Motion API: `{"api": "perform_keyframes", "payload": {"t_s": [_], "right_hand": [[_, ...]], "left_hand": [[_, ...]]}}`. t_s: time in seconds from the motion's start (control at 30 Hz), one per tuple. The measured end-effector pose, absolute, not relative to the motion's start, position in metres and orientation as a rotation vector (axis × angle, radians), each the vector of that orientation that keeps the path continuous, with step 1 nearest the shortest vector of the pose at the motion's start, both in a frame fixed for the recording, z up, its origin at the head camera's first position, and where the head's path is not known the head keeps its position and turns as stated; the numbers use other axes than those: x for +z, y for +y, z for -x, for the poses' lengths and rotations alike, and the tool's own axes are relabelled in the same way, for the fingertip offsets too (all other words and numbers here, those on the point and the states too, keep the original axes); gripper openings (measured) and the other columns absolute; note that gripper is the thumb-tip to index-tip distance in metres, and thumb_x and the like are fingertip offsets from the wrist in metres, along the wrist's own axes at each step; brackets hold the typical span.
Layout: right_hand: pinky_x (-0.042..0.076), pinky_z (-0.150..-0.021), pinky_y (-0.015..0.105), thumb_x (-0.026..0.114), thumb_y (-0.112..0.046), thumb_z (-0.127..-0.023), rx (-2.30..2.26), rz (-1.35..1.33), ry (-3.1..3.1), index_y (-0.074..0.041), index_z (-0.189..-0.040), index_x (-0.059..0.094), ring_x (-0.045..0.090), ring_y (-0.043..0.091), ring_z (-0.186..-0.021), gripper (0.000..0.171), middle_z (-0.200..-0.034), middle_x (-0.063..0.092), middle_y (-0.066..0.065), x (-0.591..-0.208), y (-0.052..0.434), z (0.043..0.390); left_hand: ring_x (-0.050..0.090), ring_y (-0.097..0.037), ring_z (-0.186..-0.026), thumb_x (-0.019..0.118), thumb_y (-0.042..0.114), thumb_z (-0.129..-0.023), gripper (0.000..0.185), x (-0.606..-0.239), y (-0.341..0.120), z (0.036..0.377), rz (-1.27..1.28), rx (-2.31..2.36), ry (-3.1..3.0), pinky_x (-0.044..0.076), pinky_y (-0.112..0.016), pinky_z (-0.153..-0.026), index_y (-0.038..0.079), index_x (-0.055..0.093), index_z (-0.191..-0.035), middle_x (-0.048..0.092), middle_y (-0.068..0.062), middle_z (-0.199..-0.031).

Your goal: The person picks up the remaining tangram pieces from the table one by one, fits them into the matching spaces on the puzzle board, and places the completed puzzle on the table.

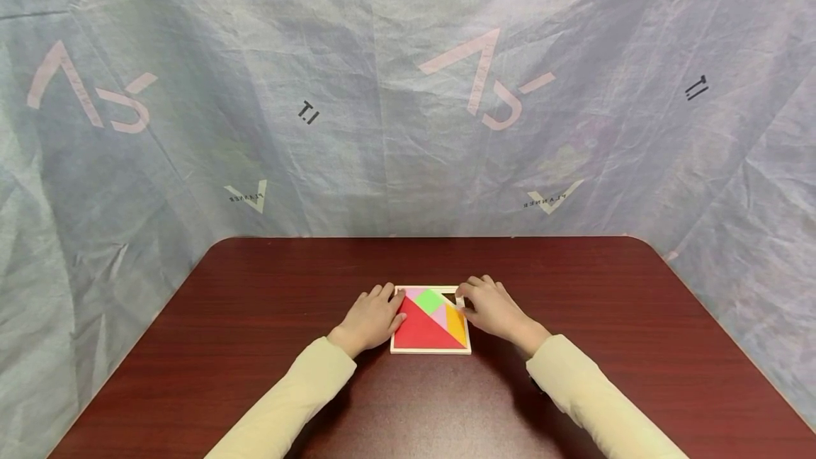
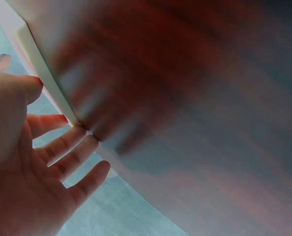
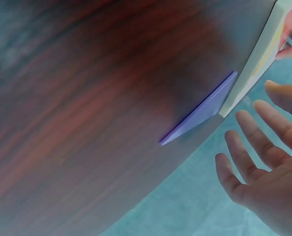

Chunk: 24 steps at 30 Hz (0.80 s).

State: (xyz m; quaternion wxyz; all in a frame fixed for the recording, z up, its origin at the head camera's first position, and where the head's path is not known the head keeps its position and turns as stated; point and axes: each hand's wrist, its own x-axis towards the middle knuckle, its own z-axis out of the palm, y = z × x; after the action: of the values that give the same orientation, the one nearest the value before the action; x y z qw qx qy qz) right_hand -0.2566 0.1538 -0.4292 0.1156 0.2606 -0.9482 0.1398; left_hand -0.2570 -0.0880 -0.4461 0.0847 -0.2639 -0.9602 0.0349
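A square tangram tray (image 1: pixel 431 350) with a pale wooden rim lies flat on the dark red-brown counter (image 1: pixel 255 317), near the middle and close to the person. Inside it sit a large red triangle (image 1: pixel 421 328), a green square (image 1: pixel 430 300), a pink piece (image 1: pixel 440 315) and an orange triangle (image 1: pixel 455 321), fitted edge to edge.

The left hand (image 1: pixel 372 319) rests against the tray's left rim, fingers stretched and relaxed, the fingertips touching the frame near its far left corner; it grips nothing. In the left wrist view the fingers (image 2: pixel 67 142) are spread and straight beside the pale rim (image 2: pixel 47 83), though that view is blurred.

The right hand (image 1: pixel 491 305) lies at the tray's right rim, near the far right corner, with its fingertips at the frame. From the head view the fingers look lightly bent over the corner; the right wrist view shows them (image 3: pixel 254 147) spread apart and holding nothing, so the hand seems released rather than clenched.

In the right wrist view a thin blue-violet piece (image 3: pixel 200 112) shows just beside the tray's pale edge (image 3: pixel 256 59), its tip touching the corner; whether it lies flat on the counter I cannot tell.

Cream sleeves (image 1: pixel 299 395) cover both forearms. A wrinkled grey-blue printed sheet (image 1: pixel 382 91) hangs behind the counter
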Motion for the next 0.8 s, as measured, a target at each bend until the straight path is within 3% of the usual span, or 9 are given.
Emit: {"api": "perform_keyframes", "payload": {"t_s": [0.4, 0.8], "right_hand": [[0.037, -0.067, 0.035, 0.07, -0.01, -0.076, 0.41, -0.752, -2.766, -0.009, -0.093, 0.066, 0.049, 0.021, -0.083, 0.018, -0.093, 0.062, 0.003, -0.43, 0.173, 0.252], [0.043, -0.074, 0.043, 0.065, -0.006, -0.08, 0.384, -0.738, -2.813, -0.01, -0.098, 0.068, 0.053, 0.025, -0.092, 0.018, -0.101, 0.062, 0.005, -0.431, 0.185, 0.246]], "left_hand": [[0.049, -0.025, -0.106, 0.048, 0.037, -0.093, 0.045, -0.445, -0.087, 0.257, 0.805, 0.126, -2.82, 0.045, -0.04, -0.081, 0.009, 0.053, -0.128, 0.05, -0.011, -0.118], [0.049, -0.025, -0.106, 0.048, 0.038, -0.093, 0.045, -0.446, -0.087, 0.257, 0.798, 0.136, -2.819, 0.045, -0.04, -0.081, 0.01, 0.053, -0.128, 0.05, -0.011, -0.118]]}}
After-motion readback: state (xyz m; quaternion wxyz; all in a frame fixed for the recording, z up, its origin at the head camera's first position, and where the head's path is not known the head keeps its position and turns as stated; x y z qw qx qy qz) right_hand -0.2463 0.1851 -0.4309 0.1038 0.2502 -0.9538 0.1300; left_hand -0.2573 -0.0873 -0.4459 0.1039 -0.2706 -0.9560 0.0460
